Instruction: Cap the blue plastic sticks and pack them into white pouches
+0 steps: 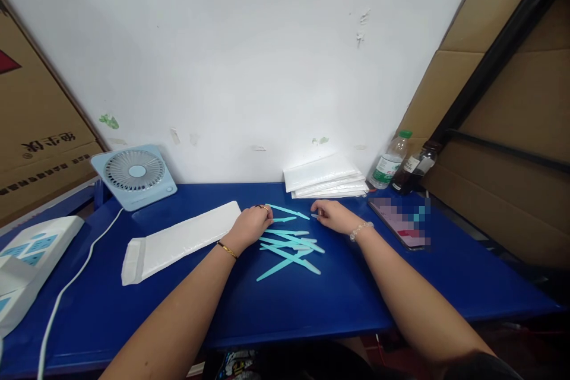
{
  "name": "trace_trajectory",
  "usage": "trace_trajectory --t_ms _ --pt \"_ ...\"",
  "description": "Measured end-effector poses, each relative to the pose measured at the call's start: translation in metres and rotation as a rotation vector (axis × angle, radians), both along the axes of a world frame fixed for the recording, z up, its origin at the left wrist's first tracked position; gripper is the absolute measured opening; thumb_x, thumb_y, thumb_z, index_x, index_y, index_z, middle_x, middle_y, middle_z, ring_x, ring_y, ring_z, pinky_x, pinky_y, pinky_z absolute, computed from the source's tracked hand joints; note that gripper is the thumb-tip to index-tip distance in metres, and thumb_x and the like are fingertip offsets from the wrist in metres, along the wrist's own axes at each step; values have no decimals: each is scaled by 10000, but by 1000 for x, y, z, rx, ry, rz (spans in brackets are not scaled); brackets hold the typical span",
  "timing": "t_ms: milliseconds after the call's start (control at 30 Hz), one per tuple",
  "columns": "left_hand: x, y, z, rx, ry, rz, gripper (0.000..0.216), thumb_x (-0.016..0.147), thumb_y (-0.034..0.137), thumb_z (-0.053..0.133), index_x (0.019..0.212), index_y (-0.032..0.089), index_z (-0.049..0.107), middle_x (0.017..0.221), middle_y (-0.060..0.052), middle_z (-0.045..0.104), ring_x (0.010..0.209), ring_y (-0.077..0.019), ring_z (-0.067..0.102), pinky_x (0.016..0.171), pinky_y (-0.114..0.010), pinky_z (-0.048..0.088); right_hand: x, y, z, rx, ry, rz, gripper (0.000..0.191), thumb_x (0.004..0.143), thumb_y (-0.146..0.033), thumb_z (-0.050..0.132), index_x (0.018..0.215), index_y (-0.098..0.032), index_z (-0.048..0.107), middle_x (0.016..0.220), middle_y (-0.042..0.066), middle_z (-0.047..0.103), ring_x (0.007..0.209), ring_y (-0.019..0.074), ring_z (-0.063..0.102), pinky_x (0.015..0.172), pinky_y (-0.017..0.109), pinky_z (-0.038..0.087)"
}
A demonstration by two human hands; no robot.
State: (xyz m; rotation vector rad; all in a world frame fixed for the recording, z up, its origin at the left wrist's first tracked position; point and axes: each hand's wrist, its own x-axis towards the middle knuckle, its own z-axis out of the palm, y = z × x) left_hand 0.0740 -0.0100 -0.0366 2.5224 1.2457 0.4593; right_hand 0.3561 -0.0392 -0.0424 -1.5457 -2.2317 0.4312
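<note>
My left hand [253, 224] is closed around the handle end of a thin teal eyebrow razor [288, 210], with another teal razor [285, 220] just below its fingers. In my right hand [333, 215], the fingers are pinched on a small translucent cap [314, 215], a little to the right of the razor's tip. More razors in a loose, crossing pile [291, 246] lie on the blue table between my forearms, several with clear caps on their ends. A white padded envelope [187, 240] lies flat to the left of my left hand, its flap end toward me.
White padded envelopes [325, 177] are stacked against the wall. A green-capped bottle [390, 160] and a dark drink bottle [414, 167] stand at the back right, near a phone [396, 222]. On the left are a light-blue fan [137, 175], its white cable [84, 264] and a power strip [40, 267].
</note>
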Motion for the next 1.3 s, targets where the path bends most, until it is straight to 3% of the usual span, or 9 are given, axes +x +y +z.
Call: trace_trajectory --t_ms 167,300,467,767,1000,1133,1200,1300 --pt "2 -8 7 -146 -209 -24 133 882 312 413 856 214 498 746 3 606 659 -149 546 579 -245 363 -8 -3 9 48 408 -36 124 784 -239 562 884 -196 622 786 13 600 668 137 524 657 278 422" --pt "5 -13 9 -204 -279 -44 143 867 333 435 833 209 497 733 11 599 647 -136 531 575 -236 365 -21 -9 18 -43 812 -8 205 780 -326 621 931 -207 548 736 -6 618 696 145 571 636 270 427" --pt "6 -14 8 -245 -338 -52 150 857 342 450 836 204 504 747 10 613 643 -127 526 566 -229 365 -32 -14 20 -104 922 13 268 764 -337 656 977 -198 571 706 -10 626 662 133 583 596 252 407" --pt "6 -14 10 -274 -354 -43 178 847 361 464 837 193 522 758 0 623 637 -124 529 551 -225 366 -43 -16 19 -94 952 -14 280 723 -403 703 802 -195 533 698 6 679 632 133 609 624 269 447" --pt "7 -16 11 -263 -359 -58 202 838 382 481 831 190 542 734 5 624 611 -117 525 532 -222 371 -52 -17 11 -188 947 11 282 685 -376 738 754 -185 542 693 12 682 660 146 641 682 290 486" --pt "7 -18 12 -216 -256 -73 224 839 402 487 849 201 585 744 2 633 643 -137 558 544 -237 393 -41 -13 10 -229 814 29 219 742 -368 680 776 -178 577 728 22 690 640 138 631 663 276 484" --pt "6 -17 12 -158 -202 -88 222 845 395 486 873 208 603 793 -9 646 706 -156 586 596 -253 426 -25 -7 11 -140 683 -39 193 795 -371 608 809 -178 609 786 35 694 631 137 618 644 275 480" --pt "4 -10 7 -13 -154 -65 241 870 364 460 968 211 617 969 -47 656 903 -197 597 767 -301 469 6 2 7 122 379 -265 150 823 -295 549 851 -185 648 807 46 686 700 167 614 686 297 473"
